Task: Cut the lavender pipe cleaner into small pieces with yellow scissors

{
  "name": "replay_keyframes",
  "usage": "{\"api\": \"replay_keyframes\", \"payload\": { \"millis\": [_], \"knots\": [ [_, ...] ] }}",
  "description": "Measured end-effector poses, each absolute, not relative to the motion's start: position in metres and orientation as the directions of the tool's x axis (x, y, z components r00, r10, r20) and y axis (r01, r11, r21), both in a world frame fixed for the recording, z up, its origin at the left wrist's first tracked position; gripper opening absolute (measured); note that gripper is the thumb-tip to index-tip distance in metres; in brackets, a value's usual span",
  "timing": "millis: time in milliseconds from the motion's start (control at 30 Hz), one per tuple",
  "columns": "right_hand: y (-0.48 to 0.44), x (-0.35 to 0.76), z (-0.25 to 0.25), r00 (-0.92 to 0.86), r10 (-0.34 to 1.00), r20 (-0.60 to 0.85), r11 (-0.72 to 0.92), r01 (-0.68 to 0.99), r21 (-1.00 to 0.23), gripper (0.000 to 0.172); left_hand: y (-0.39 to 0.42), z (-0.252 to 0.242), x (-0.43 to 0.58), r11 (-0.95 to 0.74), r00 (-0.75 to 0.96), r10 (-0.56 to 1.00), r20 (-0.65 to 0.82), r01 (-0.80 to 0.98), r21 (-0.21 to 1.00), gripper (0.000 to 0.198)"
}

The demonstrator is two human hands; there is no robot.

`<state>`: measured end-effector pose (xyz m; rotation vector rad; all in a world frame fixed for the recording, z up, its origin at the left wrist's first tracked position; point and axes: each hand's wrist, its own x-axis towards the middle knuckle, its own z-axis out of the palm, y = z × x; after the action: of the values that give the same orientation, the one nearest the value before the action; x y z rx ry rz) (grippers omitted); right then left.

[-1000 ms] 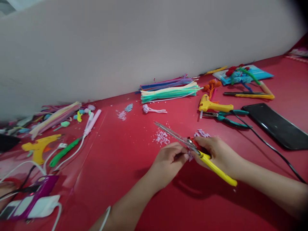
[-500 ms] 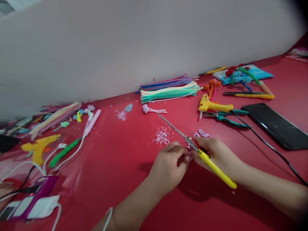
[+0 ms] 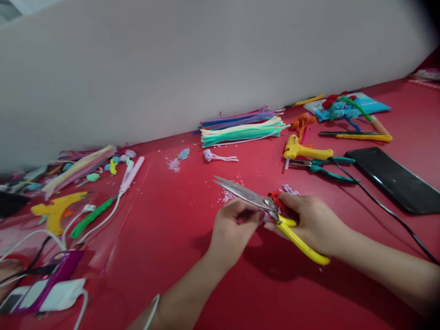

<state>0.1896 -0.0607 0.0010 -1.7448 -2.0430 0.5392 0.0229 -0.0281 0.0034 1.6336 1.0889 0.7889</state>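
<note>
My right hand [image 3: 311, 220] grips yellow-handled scissors [image 3: 266, 201], whose metal blades point up and left over the red table [image 3: 154, 256], their tips slightly apart. My left hand [image 3: 235, 224] is closed in a pinch just below the blades, close to the right fingertips. A small lilac piece [image 3: 267, 218] shows between the two hands; most of it is hidden. Lilac clippings [image 3: 227, 196] lie behind the blades, and short lilac pieces [image 3: 288, 189] lie behind my right hand. A lilac fuzzy piece with stems [image 3: 220, 157] rests farther back.
Bundled pipe cleaners [image 3: 240, 133] lie by the wall. On the right are a yellow glue gun [image 3: 309, 152], teal pliers [image 3: 326, 170] and a black phone [image 3: 395, 179]. At left are another glue gun [image 3: 57, 211], white cables and a purple power strip [image 3: 62, 270]. Part of another hand shows at the left edge.
The scissors have turned so the flat of the blades shows, and their tips have dropped toward the left. My left hand has shifted slightly left.
</note>
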Motion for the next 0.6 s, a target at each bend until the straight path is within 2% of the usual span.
{"api": "replay_keyframes", "payload": {
  "millis": [67, 133, 200, 400, 600],
  "knots": [
    [-0.058, 0.193, 0.000, -0.118, 0.990, 0.075, 0.138, 0.898, -0.417, 0.025, -0.022, 0.004, 0.020, 0.031, 0.282, 0.958, -0.055, 0.087, 0.996, 0.007],
    [-0.056, 0.196, -0.002, -0.117, 0.989, 0.086, 0.139, 0.932, -0.334, 0.028, -0.017, 0.004, 0.017, 0.074, 0.198, 0.979, -0.055, -0.092, 0.993, 0.005],
    [-0.056, 0.197, -0.005, -0.121, 0.989, 0.090, 0.141, 0.950, -0.280, 0.031, -0.014, 0.005, 0.014, 0.078, 0.134, 0.990, -0.052, -0.196, 0.977, 0.004],
    [-0.055, 0.197, -0.010, -0.158, 0.981, 0.108, 0.175, 0.971, -0.164, 0.034, -0.011, 0.007, 0.011, 0.041, 0.069, 0.997, -0.024, -0.252, 0.967, 0.003],
    [-0.055, 0.199, -0.015, -0.219, 0.957, 0.192, 0.240, 0.966, -0.093, 0.033, -0.010, 0.010, 0.011, 0.018, 0.033, 0.999, -0.010, -0.247, 0.969, 0.003]
  ]
}}
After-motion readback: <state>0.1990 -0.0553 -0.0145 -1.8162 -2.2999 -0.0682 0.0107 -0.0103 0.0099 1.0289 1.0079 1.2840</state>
